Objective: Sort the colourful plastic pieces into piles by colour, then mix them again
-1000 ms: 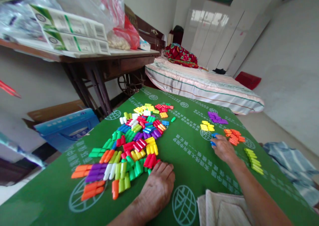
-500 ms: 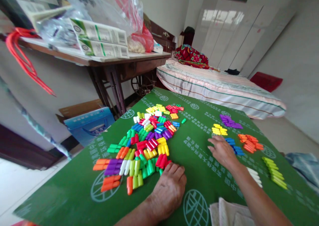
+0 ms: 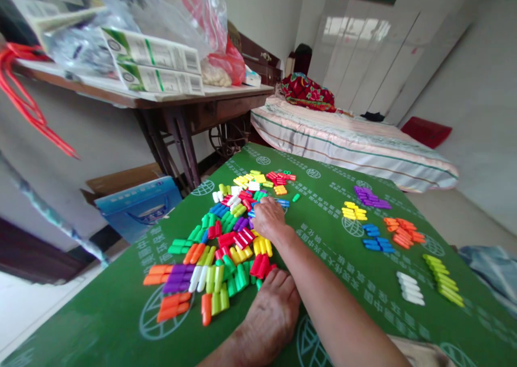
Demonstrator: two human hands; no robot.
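A mixed pile of small, glossy plastic tubes (image 3: 242, 240), like little caps in many colours, spreads over the left half of the green tabletop (image 3: 97, 307). My right hand (image 3: 270, 217) is over the pile's right side, beside blue and purple pieces. Its fingers are bent together and point down; the tips and whatever is between them are hidden. At the pile's near right edge my left hand (image 3: 275, 307) rests palm down, its fingers lying forward against red tubes (image 3: 262, 265). I see nothing held in it.
Sorted groups lie at the right: purple (image 3: 370, 198), yellow (image 3: 354, 211), blue (image 3: 378, 240), orange (image 3: 404, 232), white (image 3: 410, 289) and lime tubes (image 3: 443, 281). A folded cloth (image 3: 420, 351) is at the near edge. Beyond stand a cluttered side table (image 3: 226, 93) and a bed (image 3: 347, 140).
My right hand has swung left from beside the yellow and blue groups to the mixed pile, uncovering the blue and white groups. My left hand stays by the red tubes.
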